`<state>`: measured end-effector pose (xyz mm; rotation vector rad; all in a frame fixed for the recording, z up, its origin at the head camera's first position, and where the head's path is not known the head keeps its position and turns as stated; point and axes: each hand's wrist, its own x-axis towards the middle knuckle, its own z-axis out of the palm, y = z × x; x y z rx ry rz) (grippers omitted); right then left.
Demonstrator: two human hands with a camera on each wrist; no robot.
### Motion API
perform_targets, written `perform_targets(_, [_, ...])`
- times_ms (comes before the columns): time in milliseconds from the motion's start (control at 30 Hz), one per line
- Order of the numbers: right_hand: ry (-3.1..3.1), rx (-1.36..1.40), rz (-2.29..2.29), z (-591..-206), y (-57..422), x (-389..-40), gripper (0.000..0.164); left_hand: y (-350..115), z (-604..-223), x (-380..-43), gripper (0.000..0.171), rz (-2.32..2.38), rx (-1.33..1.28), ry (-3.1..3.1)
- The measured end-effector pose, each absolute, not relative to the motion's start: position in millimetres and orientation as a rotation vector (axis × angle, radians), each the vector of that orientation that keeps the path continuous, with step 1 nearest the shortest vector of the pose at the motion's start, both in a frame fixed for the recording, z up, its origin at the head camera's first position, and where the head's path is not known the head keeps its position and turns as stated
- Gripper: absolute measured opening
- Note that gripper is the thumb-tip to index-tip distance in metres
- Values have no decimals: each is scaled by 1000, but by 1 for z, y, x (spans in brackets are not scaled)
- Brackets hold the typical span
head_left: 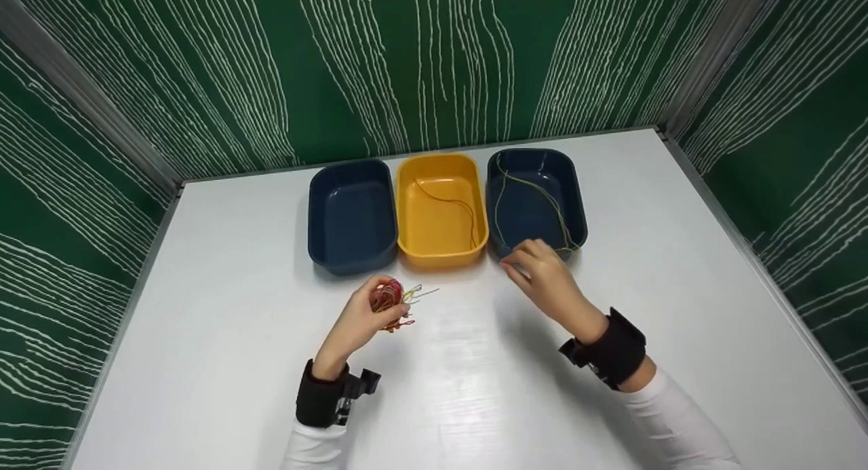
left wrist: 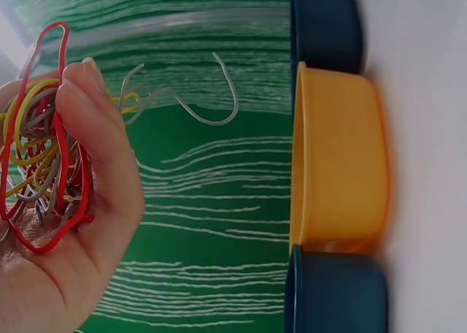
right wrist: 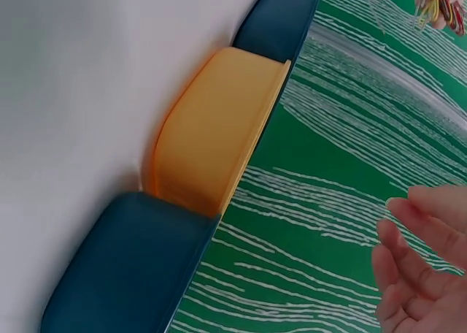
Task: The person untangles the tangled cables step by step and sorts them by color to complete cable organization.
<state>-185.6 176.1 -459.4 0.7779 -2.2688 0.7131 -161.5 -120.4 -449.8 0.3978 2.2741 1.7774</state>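
My left hand (head_left: 363,314) grips a tangled bundle of thin wires (head_left: 388,298), in front of the yellow bin. Red, yellow and grey strands show in the left wrist view, where the bundle (left wrist: 45,150) lies between fingers and palm. A loose grey end (left wrist: 226,92) sticks out beyond the fingertips. At the near edge of the right dark blue bin (head_left: 580,199) hovers my right hand (head_left: 546,280), its fingers loosely bent. The right wrist view shows that hand (right wrist: 427,274) with nothing between thumb and fingers. Yellowish-green wires (head_left: 542,190) lie in the right bin, some reaching its near rim.
The yellow bin (head_left: 444,260) stands in the middle with one thin wire (head_left: 447,200) inside. To its left sits another dark blue bin (head_left: 352,263). All three stand side by side on a white table (head_left: 224,266), enclosed by green panels (head_left: 475,63) with white streaks.
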Motion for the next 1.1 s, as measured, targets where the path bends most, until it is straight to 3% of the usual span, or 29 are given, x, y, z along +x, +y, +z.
perform_targets(1100, [-2209,1078,942,-459,119,-180,11,-100,-452,-161,23,1690,608,2156])
